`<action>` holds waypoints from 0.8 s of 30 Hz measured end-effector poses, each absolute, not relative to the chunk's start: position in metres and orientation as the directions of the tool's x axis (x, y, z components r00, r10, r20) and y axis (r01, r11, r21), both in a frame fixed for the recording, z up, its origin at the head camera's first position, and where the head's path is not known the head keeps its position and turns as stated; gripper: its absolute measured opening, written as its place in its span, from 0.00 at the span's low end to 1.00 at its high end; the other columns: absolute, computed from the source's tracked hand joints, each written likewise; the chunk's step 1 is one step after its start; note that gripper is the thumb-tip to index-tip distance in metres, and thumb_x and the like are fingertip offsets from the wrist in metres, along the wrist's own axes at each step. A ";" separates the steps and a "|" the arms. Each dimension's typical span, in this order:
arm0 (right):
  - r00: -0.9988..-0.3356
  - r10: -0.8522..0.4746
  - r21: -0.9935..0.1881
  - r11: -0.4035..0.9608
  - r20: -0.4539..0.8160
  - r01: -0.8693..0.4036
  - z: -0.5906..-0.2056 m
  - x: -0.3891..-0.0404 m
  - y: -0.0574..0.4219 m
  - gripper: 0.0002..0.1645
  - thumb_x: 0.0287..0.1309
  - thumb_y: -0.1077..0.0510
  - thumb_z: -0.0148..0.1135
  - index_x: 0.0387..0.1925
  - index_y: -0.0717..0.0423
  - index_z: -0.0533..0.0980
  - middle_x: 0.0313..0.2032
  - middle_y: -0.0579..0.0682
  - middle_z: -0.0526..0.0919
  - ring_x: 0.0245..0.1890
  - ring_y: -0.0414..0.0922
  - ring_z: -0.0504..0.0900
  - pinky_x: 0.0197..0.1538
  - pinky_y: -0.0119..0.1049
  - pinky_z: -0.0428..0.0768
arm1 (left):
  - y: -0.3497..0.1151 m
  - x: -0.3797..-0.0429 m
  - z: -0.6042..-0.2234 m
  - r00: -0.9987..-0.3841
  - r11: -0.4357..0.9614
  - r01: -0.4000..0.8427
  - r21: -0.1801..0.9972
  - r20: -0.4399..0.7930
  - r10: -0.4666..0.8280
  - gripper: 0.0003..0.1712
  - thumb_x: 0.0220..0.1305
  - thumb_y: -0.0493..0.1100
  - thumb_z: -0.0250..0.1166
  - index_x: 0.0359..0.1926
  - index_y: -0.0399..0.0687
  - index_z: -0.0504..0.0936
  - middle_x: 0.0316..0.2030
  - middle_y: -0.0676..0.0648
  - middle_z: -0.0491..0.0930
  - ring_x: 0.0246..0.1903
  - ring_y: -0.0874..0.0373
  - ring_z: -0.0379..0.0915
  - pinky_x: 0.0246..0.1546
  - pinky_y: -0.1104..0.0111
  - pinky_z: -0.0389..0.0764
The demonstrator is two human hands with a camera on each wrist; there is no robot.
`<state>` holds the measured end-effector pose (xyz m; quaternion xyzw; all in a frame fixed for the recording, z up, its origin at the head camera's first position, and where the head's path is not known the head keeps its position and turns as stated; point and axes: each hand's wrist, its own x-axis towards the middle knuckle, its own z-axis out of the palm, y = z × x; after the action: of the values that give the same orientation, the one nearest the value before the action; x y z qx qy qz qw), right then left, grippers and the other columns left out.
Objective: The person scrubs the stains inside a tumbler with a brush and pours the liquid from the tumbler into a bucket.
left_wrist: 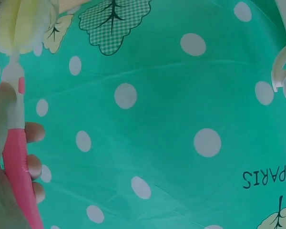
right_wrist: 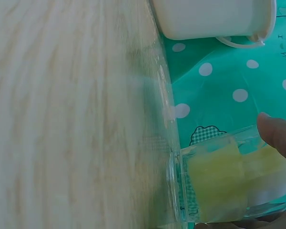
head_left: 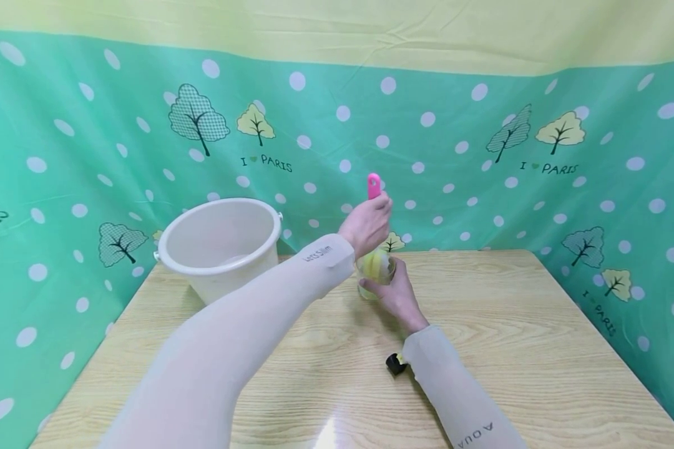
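My left hand [head_left: 369,226] grips the pink and white handle [left_wrist: 18,157] of a sponge cup brush. The handle's pink end points up above the fist in the head view. The brush's yellow and white sponge head [right_wrist: 218,177] is down inside a clear drinking glass [right_wrist: 185,191]. My right hand [head_left: 397,298] holds that glass from the right, its thumb [right_wrist: 276,134] along the glass wall in the right wrist view. In the head view, the glass is upright over the table, partly covered by the right hand.
A white bucket [head_left: 236,267] with a handle stands on the wooden table [head_left: 483,312] at the back left, beside my left forearm. A small black object [head_left: 395,364] is next to the right sleeve cuff. Green dotted cloth [head_left: 427,149] hangs behind and at both sides.
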<state>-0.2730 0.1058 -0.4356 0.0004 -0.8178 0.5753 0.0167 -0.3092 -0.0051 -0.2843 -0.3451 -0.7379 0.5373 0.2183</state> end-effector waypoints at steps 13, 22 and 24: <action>-1.000 0.013 -0.936 0.352 0.004 0.001 -0.433 -0.273 0.105 0.61 0.48 0.45 0.72 0.72 0.56 0.44 0.69 0.61 0.56 0.67 0.57 0.59 0.67 0.52 0.59 | -0.012 -0.308 -0.284 -0.670 0.192 0.300 -0.935 -0.063 0.740 0.12 0.64 0.46 0.59 0.45 0.49 0.82 0.45 0.45 0.78 0.49 0.47 0.62 0.56 0.57 0.54; -1.000 0.013 -0.942 0.335 -0.016 0.020 -0.434 -0.272 0.104 0.61 0.47 0.46 0.73 0.72 0.55 0.44 0.68 0.59 0.57 0.67 0.57 0.59 0.66 0.53 0.59 | -0.020 -0.308 -0.281 -0.628 0.173 0.366 -0.914 -0.106 0.771 0.11 0.65 0.47 0.58 0.44 0.50 0.82 0.45 0.46 0.80 0.46 0.50 0.64 0.51 0.61 0.58; -1.000 0.011 -0.945 0.328 -0.018 0.020 -0.434 -0.272 0.104 0.62 0.47 0.46 0.73 0.72 0.55 0.44 0.68 0.59 0.57 0.67 0.56 0.59 0.66 0.53 0.59 | -0.020 -0.306 -0.279 -0.609 0.155 0.367 -0.917 -0.110 0.786 0.11 0.66 0.48 0.58 0.43 0.50 0.83 0.44 0.46 0.80 0.44 0.51 0.64 0.51 0.61 0.59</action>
<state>-0.2719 0.1039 -0.4336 -0.0097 -0.8147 0.5798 -0.0039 -0.3063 -0.0205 -0.2793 -0.3934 -0.7325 0.5173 0.2024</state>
